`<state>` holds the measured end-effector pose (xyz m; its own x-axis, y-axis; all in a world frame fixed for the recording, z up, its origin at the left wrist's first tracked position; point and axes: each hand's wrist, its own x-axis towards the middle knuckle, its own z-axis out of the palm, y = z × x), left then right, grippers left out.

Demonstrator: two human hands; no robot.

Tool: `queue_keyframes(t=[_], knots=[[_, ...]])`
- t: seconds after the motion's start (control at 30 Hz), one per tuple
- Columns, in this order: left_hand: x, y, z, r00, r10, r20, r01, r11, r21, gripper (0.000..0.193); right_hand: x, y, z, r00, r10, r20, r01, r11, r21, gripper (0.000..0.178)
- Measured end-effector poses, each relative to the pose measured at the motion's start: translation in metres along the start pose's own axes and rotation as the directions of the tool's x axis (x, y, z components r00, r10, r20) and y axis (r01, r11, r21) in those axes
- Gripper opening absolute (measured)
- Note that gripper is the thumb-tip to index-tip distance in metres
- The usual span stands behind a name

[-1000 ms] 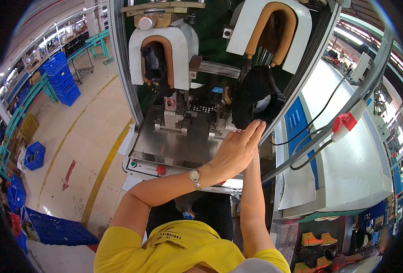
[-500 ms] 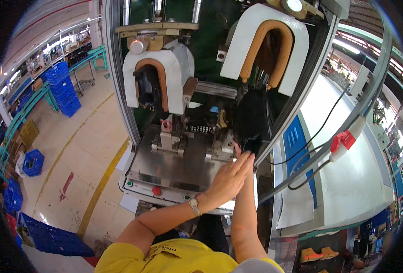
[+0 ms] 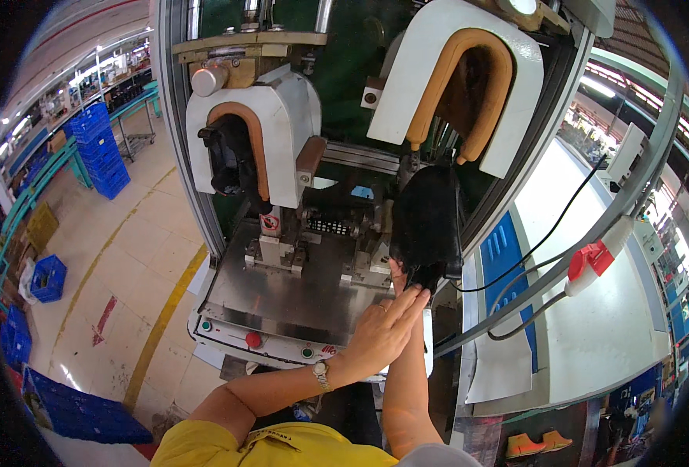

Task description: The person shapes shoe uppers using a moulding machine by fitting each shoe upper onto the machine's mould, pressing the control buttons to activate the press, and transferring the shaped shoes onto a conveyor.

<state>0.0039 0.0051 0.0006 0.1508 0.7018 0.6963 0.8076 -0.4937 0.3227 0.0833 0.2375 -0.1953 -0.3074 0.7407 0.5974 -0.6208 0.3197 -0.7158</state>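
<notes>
A black shoe upper (image 3: 426, 214) sits on the machine's right-hand station, its lower end narrowing toward me. My left hand (image 3: 385, 327), wearing a ring and with a watch at its wrist, lies across that end with fingers stretched out and close together, fingertips touching it. My right hand (image 3: 398, 278) is below and behind the left; only some of it shows at the upper's left edge, and its other fingers are hidden. Above hangs a white U-shaped clamp (image 3: 407, 70) with a tan padded lining (image 3: 430, 93). Another black upper (image 3: 232, 156) sits inside the left white clamp (image 3: 286, 148).
A metal machine bed (image 3: 282, 300) lies before me, with a red button (image 3: 253, 340) and green buttons on its front edge. A grey post (image 3: 531, 268) and a cable with a red-and-white connector (image 3: 590, 265) stand at right. Blue crates (image 3: 99, 148) are stacked at left.
The view has shifted slightly, and the machine appears larger. Both my hands have come a little lower along the right-hand upper's end, and more of that upper shows.
</notes>
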Motion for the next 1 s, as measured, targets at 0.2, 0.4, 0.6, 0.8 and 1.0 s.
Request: queue_keyframes(t=[0.2,0.4,0.6,0.8,1.0], knots=[[0.003,-0.004,0.004,0.999,0.012,-0.039,-0.013,1.0,-0.027,0.047,0.002,0.003,-0.003,1.0,-0.029,0.008,0.03,0.985,-0.169,0.03],[-0.002,0.004,-0.02,1.0,0.003,-0.014,-0.007,0.949,-0.316,0.047,-0.007,-0.046,0.015,0.862,0.275,-0.425,-0.362,0.922,-0.136,0.02],[-0.105,-0.074,-0.024,0.973,-0.209,0.1,0.228,0.94,-0.253,0.039,-0.178,-0.082,-0.047,0.769,-0.165,-0.617,-0.596,0.163,-0.786,0.048],[-0.228,-0.156,-0.006,0.914,-0.406,-0.009,0.404,0.907,0.117,0.031,-0.221,-0.088,-0.036,0.603,0.155,-0.782,-0.797,0.132,-0.589,0.079],[-0.266,-0.163,0.006,0.898,-0.415,-0.149,0.44,0.858,0.263,0.027,-0.199,-0.084,-0.017,0.448,0.105,-0.888,-0.893,0.08,-0.442,0.072]])
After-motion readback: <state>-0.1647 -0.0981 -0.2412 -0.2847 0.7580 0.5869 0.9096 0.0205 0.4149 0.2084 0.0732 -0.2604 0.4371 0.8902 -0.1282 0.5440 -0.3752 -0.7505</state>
